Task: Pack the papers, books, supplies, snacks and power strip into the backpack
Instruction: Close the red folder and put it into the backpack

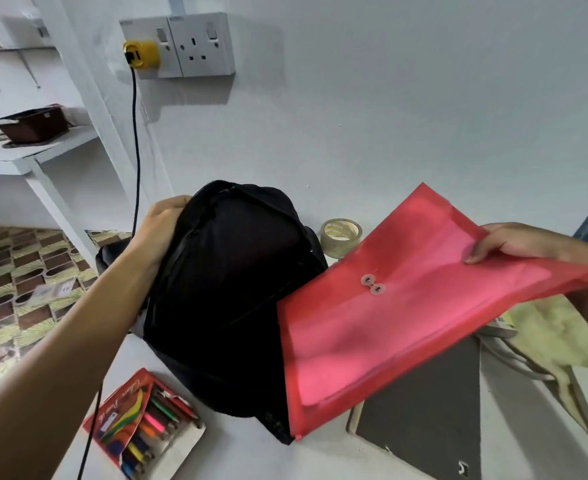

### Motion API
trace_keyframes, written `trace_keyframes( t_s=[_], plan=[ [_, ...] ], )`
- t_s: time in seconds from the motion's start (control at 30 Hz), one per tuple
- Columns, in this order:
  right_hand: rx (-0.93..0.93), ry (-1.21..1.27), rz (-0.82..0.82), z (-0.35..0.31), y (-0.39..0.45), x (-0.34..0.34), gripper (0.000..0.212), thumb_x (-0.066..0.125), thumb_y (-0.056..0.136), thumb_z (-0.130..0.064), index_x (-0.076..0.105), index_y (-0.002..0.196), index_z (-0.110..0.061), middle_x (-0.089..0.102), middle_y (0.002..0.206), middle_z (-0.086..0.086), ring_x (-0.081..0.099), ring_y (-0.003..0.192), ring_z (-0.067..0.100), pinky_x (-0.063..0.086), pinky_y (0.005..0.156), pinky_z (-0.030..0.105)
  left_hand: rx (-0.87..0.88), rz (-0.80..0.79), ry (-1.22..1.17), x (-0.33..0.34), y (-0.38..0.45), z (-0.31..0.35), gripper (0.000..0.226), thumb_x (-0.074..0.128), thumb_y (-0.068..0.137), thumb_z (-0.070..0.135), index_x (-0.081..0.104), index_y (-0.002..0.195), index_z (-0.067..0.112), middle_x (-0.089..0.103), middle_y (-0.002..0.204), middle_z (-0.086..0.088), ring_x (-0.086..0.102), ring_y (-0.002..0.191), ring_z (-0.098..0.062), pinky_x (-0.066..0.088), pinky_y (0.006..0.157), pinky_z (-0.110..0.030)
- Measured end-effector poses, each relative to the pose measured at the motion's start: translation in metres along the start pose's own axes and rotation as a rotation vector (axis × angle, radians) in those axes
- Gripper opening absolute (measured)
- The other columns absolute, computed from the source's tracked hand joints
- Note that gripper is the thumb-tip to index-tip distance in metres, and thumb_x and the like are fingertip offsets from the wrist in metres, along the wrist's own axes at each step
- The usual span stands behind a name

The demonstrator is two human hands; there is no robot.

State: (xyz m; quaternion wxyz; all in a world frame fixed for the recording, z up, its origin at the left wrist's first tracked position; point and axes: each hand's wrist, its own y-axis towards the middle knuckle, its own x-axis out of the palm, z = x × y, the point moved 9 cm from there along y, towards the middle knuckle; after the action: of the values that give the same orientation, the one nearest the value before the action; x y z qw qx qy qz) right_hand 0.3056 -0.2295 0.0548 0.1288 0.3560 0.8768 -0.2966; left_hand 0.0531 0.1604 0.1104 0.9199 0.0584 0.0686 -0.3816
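Backpack: the black backpack (230, 299) stands upright on the white table (320, 455), near its back edge and close to the wall; it serves as the landmark below.
Backpack edges: its top zip line curves over the crown and down the left side; whether the mouth is parted I cannot tell, black on black.
Left hand: the left hand (162, 225) grips the backpack's upper left edge, fingers curled over the fabric and hidden behind it.
Folder: a red translucent folder (403, 306) with a two-button string clasp hangs tilted just right of the backpack, its lower left edge running along the backpack's right side and its bottom corner low by the backpack's base.
Right hand: the right hand (521, 244) pinches the folder's upper right edge, thumb on the top face, the other fingers out of sight beneath.
Room to move: above the backpack only bare wall shows; the folder fills the space to its right.
Tape: a roll of clear tape (341, 234) sits behind the backpack's right shoulder, near the folder's upper edge.
Pencils: an opened box of colour pencils (143, 424) lies in front of the backpack on the left, near the table's left edge.
Book: a grey book (424, 420) lies flat in front of the backpack on the right, partly under the folder.
Cloth: pale yellowish fabric (548, 341) lies far right of the backpack, beyond the folder.
Cable: a black cable (136, 150) drops from a yellow plug (141, 54) in the wall socket (181, 45) above and left of the backpack.
Room: white shelves (26, 150) with a dark basket (33, 124) and a patterned floor (19, 289) lie left of the backpack.
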Motion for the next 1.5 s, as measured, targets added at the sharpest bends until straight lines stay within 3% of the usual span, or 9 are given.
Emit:
trace_keyframes(
  t_s=[0.23, 0.33, 0.4, 0.57, 0.73, 0.87, 1.03, 1.37, 1.5],
  plan=[
    [0.026, -0.149, 0.048, -0.028, 0.000, -0.005, 0.048, 0.071, 0.043, -0.012, 0.066, 0.087, 0.005, 0.067, 0.065, 0.014, 0.060, 0.047, 0.024, 0.047, 0.042, 0.022, 0.066, -0.048, 0.006, 0.008, -0.008, 0.012, 0.018, 0.053, 0.075, 0.009, 0.068, 0.074, 0.019, 0.052, 0.065, -0.008, 0.044, 0.055, -0.017, 0.033, 0.053, -0.027],
    [0.056, -0.140, 0.035, -0.030, 0.002, 0.010, 0.013, 0.061, 0.071, -0.005, 0.066, 0.075, 0.006, 0.062, 0.061, 0.016, 0.055, 0.040, 0.022, 0.043, 0.038, 0.021, 0.086, -0.090, -0.022, 0.017, -0.012, 0.014, 0.020, 0.052, 0.084, 0.004, 0.066, 0.077, 0.017, 0.053, 0.059, -0.004, 0.045, 0.049, -0.012, 0.036, 0.047, -0.021],
    [0.061, -0.198, 0.061, -0.028, 0.008, 0.013, 0.020, 0.052, 0.081, 0.001, 0.065, 0.067, 0.003, 0.060, 0.056, 0.012, 0.053, 0.037, 0.018, 0.041, 0.037, 0.019, 0.108, -0.131, -0.043, 0.023, -0.017, 0.018, 0.019, 0.054, 0.085, 0.005, 0.066, 0.077, 0.017, 0.053, 0.059, -0.004, 0.046, 0.048, -0.011, 0.037, 0.045, -0.018],
    [0.044, -0.189, 0.164, -0.026, 0.002, 0.030, 0.020, 0.054, 0.083, 0.000, 0.065, 0.066, -0.001, 0.061, 0.047, 0.002, 0.052, 0.033, 0.010, 0.040, 0.045, 0.023, 0.141, -0.201, -0.051, 0.030, -0.025, 0.026, 0.030, 0.048, 0.090, -0.001, 0.066, 0.073, 0.017, 0.056, 0.059, -0.003, 0.048, 0.048, -0.010, 0.039, 0.045, -0.018],
    [0.043, 0.379, 0.255, -0.003, -0.009, 0.052, 0.010, 0.045, 0.082, 0.011, 0.054, 0.085, 0.006, 0.059, 0.056, 0.015, 0.059, 0.036, 0.021, 0.043, 0.033, 0.022, 0.135, -0.239, -0.070, 0.033, -0.032, 0.023, 0.026, 0.047, 0.091, -0.003, 0.064, 0.078, 0.013, 0.059, 0.057, 0.001, 0.051, 0.047, -0.007, 0.042, 0.045, -0.015],
    [0.052, 0.759, 0.294, 0.013, -0.006, 0.067, 0.023, 0.035, 0.081, 0.019, 0.050, 0.092, 0.006, 0.058, 0.088, 0.022, 0.069, 0.055, 0.032, 0.058, 0.056, 0.034, 0.136, -0.285, -0.072, 0.037, -0.037, 0.019, 0.024, 0.046, 0.091, -0.004, 0.064, 0.082, 0.010, 0.064, 0.060, 0.005, 0.056, 0.050, -0.004, 0.045, 0.049, -0.013],
    [0.070, 0.780, 0.297, 0.034, -0.008, 0.092, 0.027, 0.038, 0.078, 0.020, 0.052, 0.091, 0.000, 0.054, 0.096, 0.022, 0.061, 0.074, 0.031, 0.056, 0.056, 0.035, 0.133, -0.293, -0.038, 0.039, -0.041, 0.010, 0.024, 0.046, 0.091, -0.004, 0.065, 0.084, 0.009, 0.064, 0.067, 0.001, 0.058, 0.057, -0.008, 0.048, 0.054, -0.015],
    [0.020, 0.630, 0.290, 0.018, -0.029, 0.136, 0.016, 0.044, 0.086, 0.011, 0.050, 0.087, -0.004, 0.051, 0.075, 0.010, 0.055, 0.062, 0.019, 0.044, 0.038, 0.018, 0.108, -0.340, -0.067, 0.049, -0.042, 0.002, 0.019, 0.057, 0.077, 0.012, 0.072, 0.072, 0.022, 0.065, 0.063, 0.002, 0.058, 0.054, -0.007, 0.048, 0.051, -0.015],
    [0.003, 0.646, 0.320, 0.014, -0.032, 0.151, 0.018, 0.043, 0.083, 0.012, 0.052, 0.085, -0.004, 0.054, 0.080, 0.015, 0.055, 0.068, 0.022, 0.045, 0.050, 0.025, 0.101, -0.327, -0.098, 0.050, -0.043, 0.003, 0.018, 0.056, 0.074, 0.010, 0.072, 0.072, 0.019, 0.065, 0.063, 0.001, 0.059, 0.053, -0.007, 0.048, 0.051, -0.015]
  ],
)
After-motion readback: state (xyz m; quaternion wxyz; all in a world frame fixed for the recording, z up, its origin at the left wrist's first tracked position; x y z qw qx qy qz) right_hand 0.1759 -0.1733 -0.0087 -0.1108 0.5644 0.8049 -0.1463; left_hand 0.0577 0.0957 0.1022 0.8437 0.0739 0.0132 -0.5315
